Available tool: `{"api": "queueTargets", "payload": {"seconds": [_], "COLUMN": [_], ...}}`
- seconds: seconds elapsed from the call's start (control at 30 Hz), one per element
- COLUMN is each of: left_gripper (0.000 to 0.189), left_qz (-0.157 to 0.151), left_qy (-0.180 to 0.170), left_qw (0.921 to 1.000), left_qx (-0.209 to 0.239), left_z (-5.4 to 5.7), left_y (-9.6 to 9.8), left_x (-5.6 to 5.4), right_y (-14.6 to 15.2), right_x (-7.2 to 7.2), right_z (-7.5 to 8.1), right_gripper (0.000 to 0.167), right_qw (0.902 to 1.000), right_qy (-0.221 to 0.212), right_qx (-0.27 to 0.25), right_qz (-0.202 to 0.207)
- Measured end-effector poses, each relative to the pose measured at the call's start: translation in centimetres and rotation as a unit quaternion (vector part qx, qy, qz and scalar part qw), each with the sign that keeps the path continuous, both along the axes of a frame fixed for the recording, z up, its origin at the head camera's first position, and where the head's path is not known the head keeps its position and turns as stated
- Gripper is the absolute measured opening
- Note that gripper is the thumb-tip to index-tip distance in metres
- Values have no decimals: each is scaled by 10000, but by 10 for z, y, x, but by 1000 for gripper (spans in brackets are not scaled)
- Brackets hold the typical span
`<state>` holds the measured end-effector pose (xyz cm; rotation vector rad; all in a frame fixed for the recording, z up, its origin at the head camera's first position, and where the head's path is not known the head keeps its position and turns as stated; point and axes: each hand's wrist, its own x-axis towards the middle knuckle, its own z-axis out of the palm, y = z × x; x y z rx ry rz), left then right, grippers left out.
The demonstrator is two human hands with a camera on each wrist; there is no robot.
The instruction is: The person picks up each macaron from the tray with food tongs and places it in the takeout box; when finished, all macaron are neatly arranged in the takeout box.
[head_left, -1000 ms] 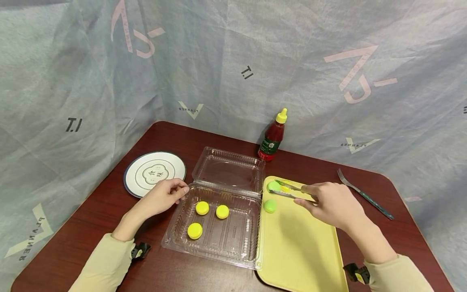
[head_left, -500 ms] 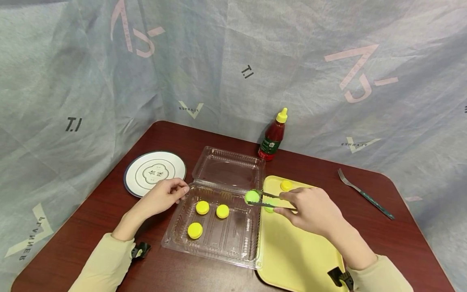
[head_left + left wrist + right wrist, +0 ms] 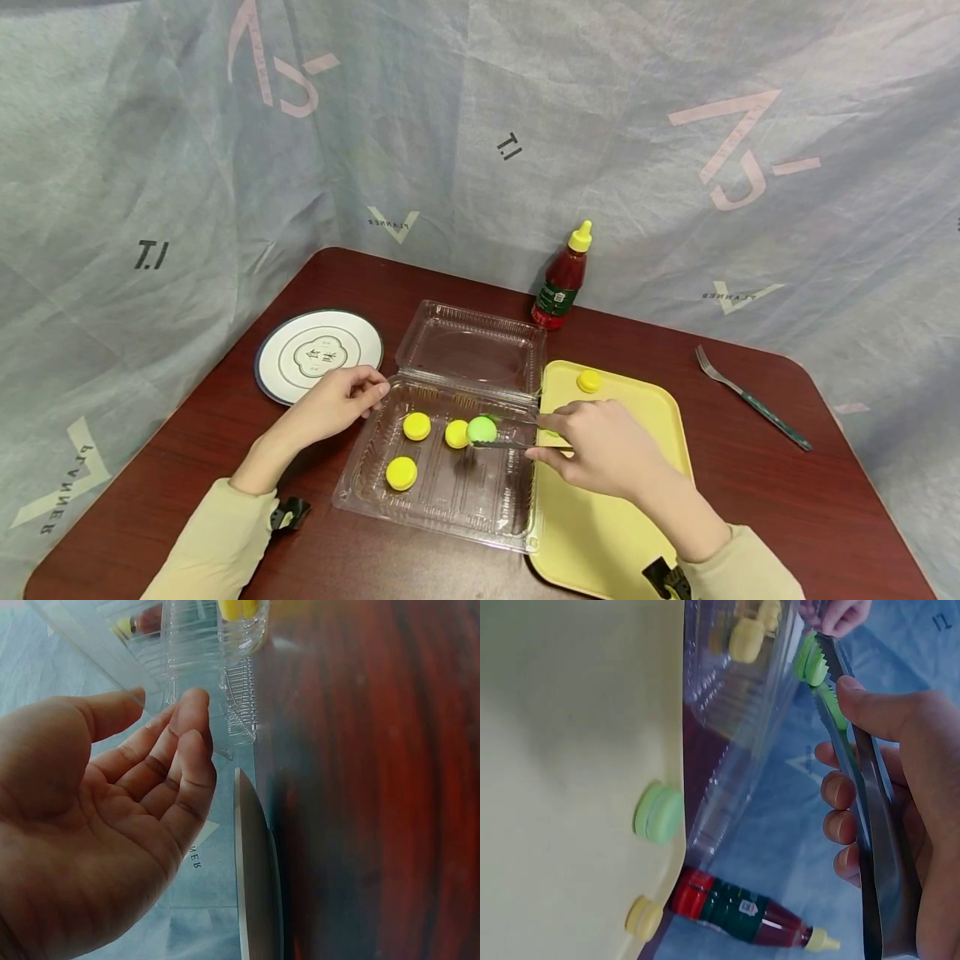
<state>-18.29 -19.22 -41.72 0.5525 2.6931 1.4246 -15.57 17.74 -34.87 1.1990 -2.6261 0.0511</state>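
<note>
With thumb and fingers curled, my right hand (image 3: pixel 607 448) grips metal tongs (image 3: pixel 881 847), whose serrated tips clasp a green macaron (image 3: pixel 482 430). That macaron hangs over the base of a clear plastic clamshell container (image 3: pixel 442 532), close to one of its yellow macarons (image 3: pixel 457 434). Two more yellow macarons (image 3: pixel 416 427) lie to the left inside it. At the container's far left corner, my left hand (image 3: pixel 330 406) pinches the rim. On the yellow tray (image 3: pixel 600 542), a second green macaron (image 3: pixel 660 813) is mostly hidden by my right hand in the head view.
One yellow macaron (image 3: pixel 588 381) sits at the tray's far end. A white blue-rimmed plate (image 3: pixel 281 358) lies left of the container. Behind stands a red sauce bottle (image 3: pixel 561 283). A fork (image 3: pixel 753 404) lies right of the tray, and a grey cloth (image 3: pixel 450 150) hangs behind the table.
My right hand has moved left with the tongs, carrying the green macaron from the tray's far left corner to above the container. The left hand has stayed at the rim.
</note>
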Motion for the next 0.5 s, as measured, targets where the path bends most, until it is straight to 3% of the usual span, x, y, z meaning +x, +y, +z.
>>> {"api": "queueTargets", "payload": {"seconds": [0.5], "left_gripper": [13], "left_qz": [-7], "left_qy": [62], "left_qw": [10000], "left_qx": [33], "left_z": [3], "left_y": [1], "left_x": [1], "right_y": [-22], "right_x": [9], "right_z": [-14], "right_gripper": [33], "right_qw": [9979], "right_qy": [-566], "right_qx": [269], "right_qz": [158]}}
